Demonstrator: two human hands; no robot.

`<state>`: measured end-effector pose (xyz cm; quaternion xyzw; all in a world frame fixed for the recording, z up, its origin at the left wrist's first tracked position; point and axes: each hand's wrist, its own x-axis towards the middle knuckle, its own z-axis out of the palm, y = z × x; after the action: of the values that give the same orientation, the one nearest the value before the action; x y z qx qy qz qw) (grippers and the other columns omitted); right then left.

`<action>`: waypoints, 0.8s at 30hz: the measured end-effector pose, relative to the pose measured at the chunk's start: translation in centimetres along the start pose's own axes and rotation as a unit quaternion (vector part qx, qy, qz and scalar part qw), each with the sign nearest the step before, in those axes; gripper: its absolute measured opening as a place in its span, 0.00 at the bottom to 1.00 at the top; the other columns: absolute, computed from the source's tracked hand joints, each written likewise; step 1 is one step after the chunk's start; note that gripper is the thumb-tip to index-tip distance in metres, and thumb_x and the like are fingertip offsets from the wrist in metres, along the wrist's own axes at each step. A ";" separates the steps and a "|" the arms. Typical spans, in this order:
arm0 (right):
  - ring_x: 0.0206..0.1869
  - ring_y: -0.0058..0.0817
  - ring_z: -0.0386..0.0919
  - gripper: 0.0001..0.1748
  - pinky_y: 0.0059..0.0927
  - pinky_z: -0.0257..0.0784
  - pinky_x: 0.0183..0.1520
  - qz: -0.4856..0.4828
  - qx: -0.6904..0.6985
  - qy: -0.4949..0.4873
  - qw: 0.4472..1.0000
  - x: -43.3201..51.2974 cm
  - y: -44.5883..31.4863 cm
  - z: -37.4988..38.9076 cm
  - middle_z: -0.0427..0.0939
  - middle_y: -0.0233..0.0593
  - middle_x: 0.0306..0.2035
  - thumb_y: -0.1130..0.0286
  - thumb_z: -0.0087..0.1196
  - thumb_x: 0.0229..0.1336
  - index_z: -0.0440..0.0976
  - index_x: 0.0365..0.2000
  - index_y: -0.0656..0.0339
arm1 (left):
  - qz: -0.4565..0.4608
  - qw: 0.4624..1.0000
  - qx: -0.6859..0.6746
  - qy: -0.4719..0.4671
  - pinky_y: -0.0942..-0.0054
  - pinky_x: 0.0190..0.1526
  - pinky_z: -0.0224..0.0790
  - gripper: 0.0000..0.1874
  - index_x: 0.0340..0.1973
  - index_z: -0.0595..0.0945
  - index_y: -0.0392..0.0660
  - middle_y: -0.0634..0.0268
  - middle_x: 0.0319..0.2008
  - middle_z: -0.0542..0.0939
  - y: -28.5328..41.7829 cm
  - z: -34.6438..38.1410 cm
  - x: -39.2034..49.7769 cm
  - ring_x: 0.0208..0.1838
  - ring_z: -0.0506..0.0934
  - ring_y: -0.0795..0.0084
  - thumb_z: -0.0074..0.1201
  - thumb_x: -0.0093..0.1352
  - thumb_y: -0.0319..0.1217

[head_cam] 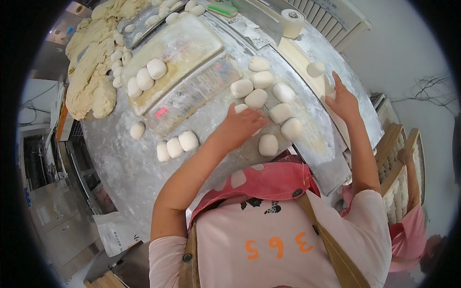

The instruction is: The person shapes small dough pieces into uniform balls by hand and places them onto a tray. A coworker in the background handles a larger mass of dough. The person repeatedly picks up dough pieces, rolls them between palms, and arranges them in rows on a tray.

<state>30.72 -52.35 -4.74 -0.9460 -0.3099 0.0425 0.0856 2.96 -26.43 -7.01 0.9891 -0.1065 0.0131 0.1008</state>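
My left hand [243, 126] lies palm down over dough pieces on the floured worktop; parts of white dough show at its thumb and fingertips, but its grip is hidden. Around it stand several rounded dough pieces [255, 98]. My right hand [340, 96] is beside the pale conveyor belt [300, 59], index finger extended and thumb apart, with nothing seen in it. Just beyond its thumb, a dough piece [316, 69] sits on the belt. Three dough pieces [175, 147] stand in a row left of my left hand, and a single one [137, 130] farther left.
A floured board [180, 46] bears three dough pieces, with a clear plastic-covered panel [194, 93] alongside. A large dough mass [90, 68] and a metal tray [144, 34] lie at the far left. A white roll [292, 23] stands beyond the belt. At right, a co-worker's hand [405, 156] touches a wooden tray [394, 172].
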 end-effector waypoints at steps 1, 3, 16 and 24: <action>0.45 0.52 0.82 0.44 0.47 0.78 0.48 -0.012 0.007 0.004 1.000 0.4 0.3 0.2 0.81 0.53 0.48 0.56 0.58 0.53 0.60 0.71 0.48 | -0.008 0.999 -0.027 -0.024 0.40 0.63 0.61 0.33 0.61 0.76 0.58 0.63 0.64 0.73 -0.4 -0.4 0.4 0.67 0.71 0.60 0.65 0.59 0.27; 0.46 0.51 0.83 0.46 0.47 0.78 0.48 -0.036 0.023 0.013 0.999 1.2 0.7 0.5 0.81 0.54 0.49 0.58 0.58 0.51 0.58 0.72 0.46 | -0.035 0.997 -0.049 -0.047 0.40 0.62 0.61 0.32 0.61 0.76 0.57 0.64 0.63 0.74 -0.2 -0.7 0.4 0.67 0.71 0.60 0.65 0.59 0.28; 0.49 0.46 0.82 0.32 0.44 0.77 0.50 -0.055 0.055 0.018 0.997 -0.5 0.2 0.6 0.83 0.47 0.49 0.55 0.60 0.59 0.69 0.62 0.48 | -0.186 0.981 -0.009 0.046 0.32 0.59 0.56 0.42 0.62 0.77 0.65 0.64 0.55 0.75 7.7 2.1 -2.5 0.59 0.73 0.61 0.75 0.51 0.46; 0.48 0.47 0.82 0.29 0.45 0.78 0.50 -0.217 0.219 -0.021 0.951 -4.9 -10.3 -1.0 0.81 0.45 0.53 0.57 0.61 0.57 0.74 0.59 0.51 | -0.282 0.959 0.013 0.016 0.40 0.53 0.63 0.37 0.59 0.79 0.67 0.64 0.54 0.76 0.7 0.2 -4.1 0.59 0.74 0.59 0.74 0.52 0.44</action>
<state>20.97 -47.25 -1.70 -0.8129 -0.4923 0.1094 0.2913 -1.16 -26.25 -7.23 0.9798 0.1789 0.0011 0.0896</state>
